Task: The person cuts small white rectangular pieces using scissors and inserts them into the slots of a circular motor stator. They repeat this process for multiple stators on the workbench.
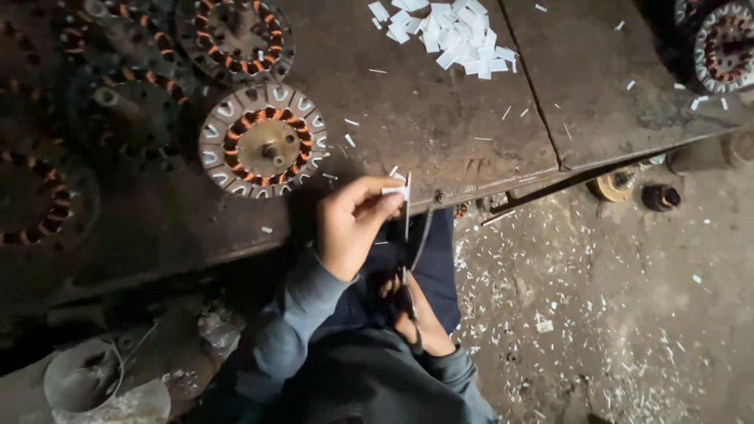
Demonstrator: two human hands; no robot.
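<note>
My left hand (352, 224) pinches a small white paper strip (395, 191) at the front edge of a dark wooden workbench (424, 133). My right hand (416, 314), lower and close to my lap, grips the handles of long scissors (408, 228) whose blades point up and meet the strip. A round motor stator (261, 141) with copper windings and white paper in its outer slots lies on the bench just up and left of my left hand. A heap of cut white strips (448, 31) lies at the far side of the bench.
Several more wound stators (236, 35) crowd the bench's left part, and another (726, 43) sits at the far right. White paper scraps litter the dirt floor (613, 314). A pale bucket (82, 385) stands bottom left. Small round metal parts (660, 196) lie under the bench edge.
</note>
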